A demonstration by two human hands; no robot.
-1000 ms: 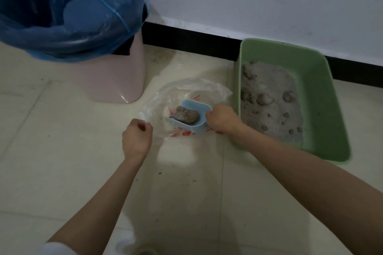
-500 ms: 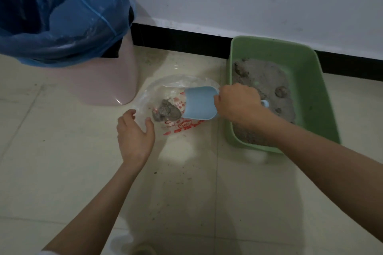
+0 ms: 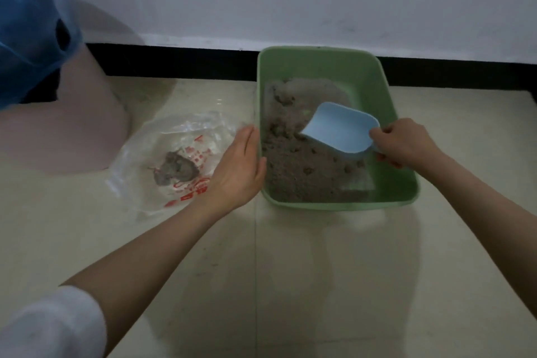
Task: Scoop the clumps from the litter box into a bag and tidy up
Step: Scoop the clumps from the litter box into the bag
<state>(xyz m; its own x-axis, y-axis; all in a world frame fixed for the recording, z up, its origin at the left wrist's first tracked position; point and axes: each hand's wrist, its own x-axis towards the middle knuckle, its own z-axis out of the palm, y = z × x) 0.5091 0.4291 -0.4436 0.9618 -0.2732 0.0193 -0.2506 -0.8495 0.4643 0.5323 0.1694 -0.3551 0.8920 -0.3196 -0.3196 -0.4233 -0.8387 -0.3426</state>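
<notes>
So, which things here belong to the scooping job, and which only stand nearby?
Job: scoop held in right hand; litter box; bag holding a clump; left hand by the box.
Nearby: pink bin, blue liner.

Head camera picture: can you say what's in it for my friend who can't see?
A right hand holds a blue scoop over grey litter in a green litter box. The open left hand rests beside a clear plastic bag holding one clump.

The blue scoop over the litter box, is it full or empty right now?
Cannot tell. The blue scoop, held by the right hand over the litter, shows only its underside; its bowl faces away.
</notes>
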